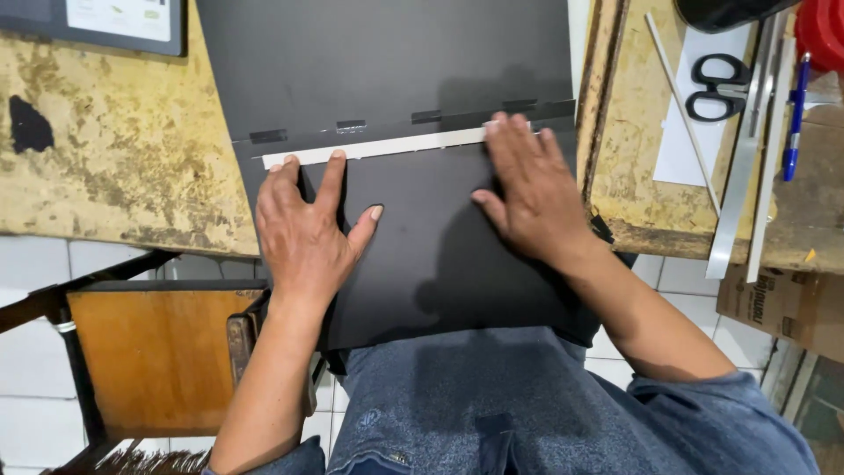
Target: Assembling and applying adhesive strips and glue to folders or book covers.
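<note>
A large black board (422,255) lies partly on the worn table and partly over my lap. A white strip (387,145) runs across it, with a second black sheet (387,62) beyond, joined by short black tape pieces (268,136). My left hand (308,229) presses flat on the board's left part, fingers spread, index fingertip touching the strip. My right hand (532,189) lies flat on the right part, fingertips on the strip's right end. Neither hand holds anything.
Black-handled scissors (716,86), metal rulers (747,149) and a blue pen (796,114) lie on the wooden table (633,132) at right. A worn yellowed tabletop (114,149) is at left, a wooden stool (158,352) below it, a cardboard box (782,299) at lower right.
</note>
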